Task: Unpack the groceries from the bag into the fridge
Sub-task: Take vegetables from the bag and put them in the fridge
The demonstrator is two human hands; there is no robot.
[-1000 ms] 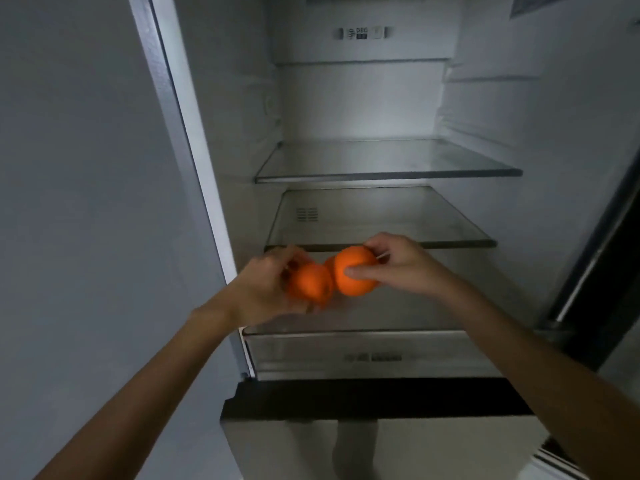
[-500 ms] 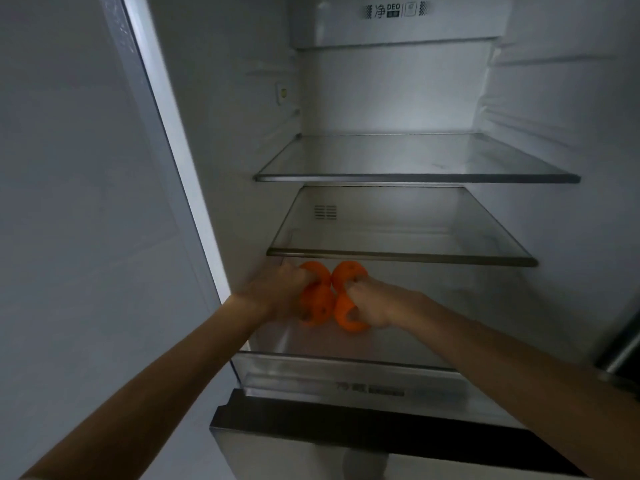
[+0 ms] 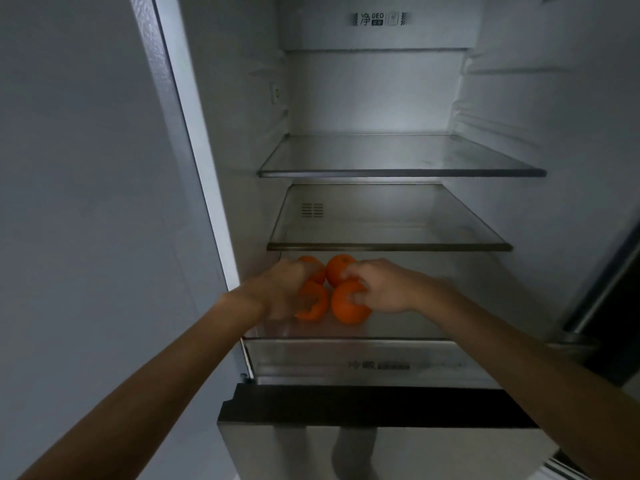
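Resting on the lowest fridge shelf point(image 3: 398, 329), four oranges point(image 3: 349, 306) are partly hidden by the left hand point(image 3: 280, 292) and right hand point(image 3: 384, 289); each grip is closed on one.

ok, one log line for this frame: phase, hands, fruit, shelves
phase: placing | left hand: on left oranges | right hand: on right oranges | site: lowest shelf | upper shelves: bare

Home kitchen – open fridge point(image 3: 381, 81), glass shelves point(image 3: 401, 173)
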